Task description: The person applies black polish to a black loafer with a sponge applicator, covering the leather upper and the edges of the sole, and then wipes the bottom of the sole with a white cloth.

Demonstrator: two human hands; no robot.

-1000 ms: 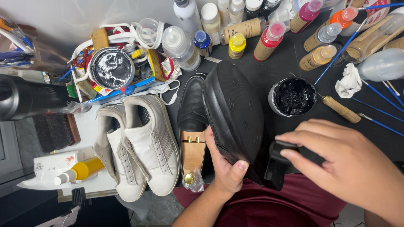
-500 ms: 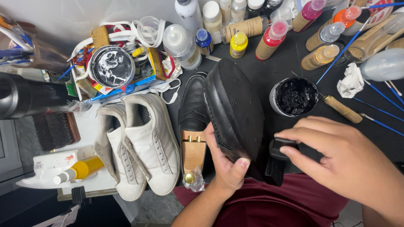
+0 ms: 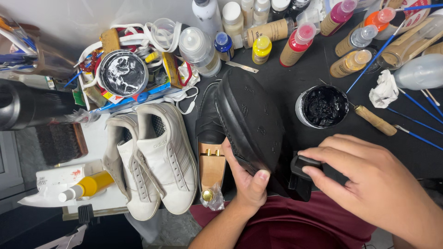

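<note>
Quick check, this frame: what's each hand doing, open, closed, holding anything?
Left hand: closed on the black shoe, holding it sole-up.
Right hand: closed on a small black applicator, pressed against the shoe's edge.

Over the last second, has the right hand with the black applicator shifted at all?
Yes, slightly. The right hand has slid left, away from the open jar of black polish, bringing the black applicator closer against the black shoe held by the left hand.

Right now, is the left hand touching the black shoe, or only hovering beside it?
Touching. The head view shows the left hand cupping the upturned black shoe, thumb pressed flat on its sole.
</note>
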